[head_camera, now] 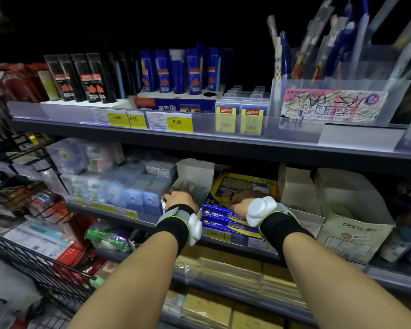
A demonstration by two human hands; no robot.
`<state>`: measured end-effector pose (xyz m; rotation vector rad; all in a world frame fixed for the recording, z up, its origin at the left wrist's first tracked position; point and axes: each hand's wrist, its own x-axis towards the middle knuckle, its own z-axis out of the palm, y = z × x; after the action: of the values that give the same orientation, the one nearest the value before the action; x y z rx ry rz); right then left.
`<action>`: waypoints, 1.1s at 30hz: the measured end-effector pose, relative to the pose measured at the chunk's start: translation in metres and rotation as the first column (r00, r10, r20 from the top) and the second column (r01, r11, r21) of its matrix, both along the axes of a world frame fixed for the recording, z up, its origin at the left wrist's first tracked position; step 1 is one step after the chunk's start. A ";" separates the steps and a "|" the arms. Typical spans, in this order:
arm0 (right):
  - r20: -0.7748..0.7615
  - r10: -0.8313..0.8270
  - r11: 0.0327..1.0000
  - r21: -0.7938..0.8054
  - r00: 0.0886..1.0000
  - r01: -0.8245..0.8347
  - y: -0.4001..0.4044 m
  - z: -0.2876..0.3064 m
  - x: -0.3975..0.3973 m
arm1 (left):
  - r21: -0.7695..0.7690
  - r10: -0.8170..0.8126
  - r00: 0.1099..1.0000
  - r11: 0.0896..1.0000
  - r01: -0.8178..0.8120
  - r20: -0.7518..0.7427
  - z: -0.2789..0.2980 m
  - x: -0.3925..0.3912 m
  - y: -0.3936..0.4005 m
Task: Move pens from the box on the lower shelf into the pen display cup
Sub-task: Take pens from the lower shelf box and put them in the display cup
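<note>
On the lower shelf (pixel 223 224), the person's left hand (pixel 180 201) reaches into an open white box (pixel 195 176), its fingers curled down among the dim contents, which are too blurred to call pens for certain; whether the fingers have closed on anything cannot be told. The right hand (pixel 243 203) lies flat and spread on a stack of blue and yellow boxes (pixel 235 186) just beside the white one, holding nothing. The step in hand looks like the pick-up from the box. The pen display cup (pixel 337 98), clear-walled and already bristling with pens (pixel 337 51), stands on the upper shelf (pixel 199 136), above and to the right; the next move calls for a firm pinch, a lift clear of the box's tall flap, then a carry up and across.
</note>
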<state>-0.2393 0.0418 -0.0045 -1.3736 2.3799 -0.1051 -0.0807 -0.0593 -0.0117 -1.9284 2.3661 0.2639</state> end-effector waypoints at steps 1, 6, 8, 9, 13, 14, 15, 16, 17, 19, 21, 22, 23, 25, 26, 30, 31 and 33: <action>0.002 -0.004 1.000 -0.030 1.000 0.004 0.002 0.002 0.000 | -0.002 0.005 1.000 1.000 -0.005 -0.005 -0.001 -0.002 0.000; 0.059 -0.037 0.999 -0.035 0.998 0.039 -0.007 -0.011 -0.007 | -0.050 0.030 0.989 0.998 -0.037 -0.147 -0.005 -0.005 0.005; 0.068 -0.022 1.000 -0.014 0.997 0.023 -0.009 -0.012 -0.006 | -0.060 0.018 0.989 0.998 -0.028 -0.149 -0.004 -0.005 0.008; 0.053 -0.017 1.000 -0.011 0.998 0.017 -0.009 -0.011 -0.005 | -0.065 0.014 0.989 0.998 -0.023 -0.149 -0.004 -0.005 0.010; 0.026 -0.021 0.999 0.033 0.999 0.020 -0.015 -0.021 -0.010 | -0.085 -0.001 0.985 0.996 -0.014 -0.175 -0.001 -0.003 0.013; 0.038 -0.027 0.998 0.065 0.999 0.024 -0.018 -0.026 -0.014 | -0.074 -0.002 0.985 0.997 -0.011 -0.175 0.000 -0.003 0.012; 0.045 -0.028 0.995 0.097 0.999 0.023 -0.019 -0.030 -0.015 | -0.060 -0.004 0.987 0.998 -0.005 -0.160 0.001 -0.004 0.011; 0.054 -0.029 0.996 0.089 0.998 0.024 -0.020 -0.031 -0.016 | -0.042 -0.005 0.991 0.999 -0.001 -0.137 0.002 -0.004 0.011; 0.051 -0.028 0.998 0.063 0.998 0.024 -0.020 -0.028 -0.015 | -0.020 -0.004 0.993 1.000 0.001 -0.116 0.002 -0.004 0.010; 0.023 -0.020 1.000 0.006 1.000 0.020 -0.018 -0.024 -0.014 | 0.019 -0.004 0.996 1.000 0.006 -0.094 0.002 -0.005 0.008; 0.015 -0.014 0.999 0.031 1.000 0.013 -0.020 -0.028 -0.016 | 0.029 -0.023 0.996 0.999 0.026 -0.090 0.001 -0.005 0.007; 0.019 -0.021 0.999 0.041 1.000 0.020 -0.019 -0.029 -0.017 | 0.022 -0.038 0.995 0.999 0.040 -0.088 0.000 -0.005 0.007; 0.031 -0.028 0.999 0.042 0.999 0.027 -0.019 -0.032 -0.018 | 0.013 -0.050 0.995 0.999 0.051 -0.085 0.000 -0.005 0.007; 0.040 -0.028 0.999 0.035 0.999 0.026 -0.020 -0.036 -0.020 | 0.003 -0.056 0.995 0.998 0.056 -0.080 -0.002 -0.004 0.008; 0.050 -0.028 0.999 0.021 0.998 0.027 -0.020 -0.037 -0.021 | 0.002 -0.052 0.995 0.999 0.052 -0.080 -0.002 -0.004 0.008; 0.045 -0.053 0.996 -0.067 0.998 0.056 -0.023 -0.039 -0.025 | -0.015 -0.058 0.995 0.998 0.057 -0.077 -0.003 -0.004 0.008; 0.039 -0.055 0.993 -0.102 0.998 0.059 -0.024 -0.039 -0.027 | -0.023 -0.060 0.996 0.998 0.058 -0.072 -0.004 -0.004 0.008; 0.053 -0.057 0.990 -0.129 0.997 0.064 -0.024 -0.037 -0.026 | -0.044 -0.063 0.996 0.997 0.060 -0.064 -0.005 -0.004 0.008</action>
<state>-0.2652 0.0180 -0.0418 -1.3399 2.4109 -0.3131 -0.0843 -0.0513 -0.0172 -1.8887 2.4874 0.2791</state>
